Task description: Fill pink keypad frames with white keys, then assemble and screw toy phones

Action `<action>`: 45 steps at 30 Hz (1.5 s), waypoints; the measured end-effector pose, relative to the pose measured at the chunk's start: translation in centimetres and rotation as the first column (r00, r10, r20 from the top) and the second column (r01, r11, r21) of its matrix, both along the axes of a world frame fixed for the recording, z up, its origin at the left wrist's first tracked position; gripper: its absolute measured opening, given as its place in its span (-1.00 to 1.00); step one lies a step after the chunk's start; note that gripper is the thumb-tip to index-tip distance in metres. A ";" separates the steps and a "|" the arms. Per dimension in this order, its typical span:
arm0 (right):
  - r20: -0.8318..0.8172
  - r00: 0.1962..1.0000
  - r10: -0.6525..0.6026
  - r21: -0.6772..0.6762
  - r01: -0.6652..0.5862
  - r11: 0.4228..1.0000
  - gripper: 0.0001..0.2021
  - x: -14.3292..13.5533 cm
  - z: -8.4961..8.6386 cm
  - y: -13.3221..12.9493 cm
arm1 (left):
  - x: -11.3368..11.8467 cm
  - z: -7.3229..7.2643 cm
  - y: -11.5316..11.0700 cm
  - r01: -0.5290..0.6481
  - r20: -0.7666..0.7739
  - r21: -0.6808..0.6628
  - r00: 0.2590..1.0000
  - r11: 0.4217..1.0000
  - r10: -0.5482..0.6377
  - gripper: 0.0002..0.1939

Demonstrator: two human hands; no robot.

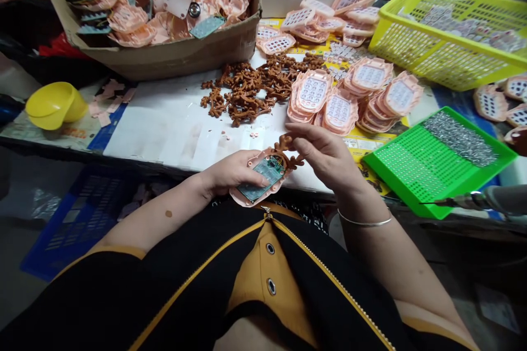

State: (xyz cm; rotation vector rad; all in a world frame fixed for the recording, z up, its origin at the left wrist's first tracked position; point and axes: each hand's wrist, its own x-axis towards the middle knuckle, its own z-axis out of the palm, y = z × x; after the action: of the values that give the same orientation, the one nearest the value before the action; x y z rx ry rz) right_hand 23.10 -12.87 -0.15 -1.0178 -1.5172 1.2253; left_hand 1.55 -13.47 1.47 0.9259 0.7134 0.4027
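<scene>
My left hand (236, 173) grips a pink toy phone shell (241, 197) whose inside faces up, the thumb lying on its green circuit board (267, 173). Two brown antler-shaped pieces stand at the shell's far right end. My right hand (323, 153) has its fingers closed around the upper brown antler piece (283, 142), at the shell's edge. The lower antler piece (295, 163) sits just below those fingertips. A heap of loose brown antler pieces (251, 93) lies on the white table surface beyond my hands.
Stacked pink keypad shells (310, 90) stand behind my right hand. A green tray (411, 167) of screws is at right, with a screwdriver tip (448, 201) over its near edge. There are also a yellow basket (436, 38), a cardboard box (173, 57) of shells and a yellow scoop (53, 104).
</scene>
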 end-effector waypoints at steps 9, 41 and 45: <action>0.222 0.975 -0.021 0.102 -0.002 0.995 -0.76 -1.0 0.5 -0.3 | -0.2 -0.3 -0.1 0.041 -0.092 0.137 0.995 0.990 -0.029 -0.65; 0.575 0.358 -0.736 0.757 0.110 0.644 -0.90 7.9 -3.4 2.0 | 0.9 -2.2 3.2 -0.139 0.045 -0.131 0.988 0.982 0.146 -0.58; 0.524 0.415 -0.744 0.759 0.169 0.629 -0.89 8.6 -3.6 2.3 | 1.4 -2.1 3.5 -0.167 0.015 -0.152 0.985 0.974 0.172 -0.56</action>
State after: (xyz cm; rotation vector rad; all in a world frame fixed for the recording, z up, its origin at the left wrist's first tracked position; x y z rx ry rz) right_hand 31.65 -10.58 -3.74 -1.5119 -1.8693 -0.3311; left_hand 2.93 -9.94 -0.62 0.7183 0.7888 0.5049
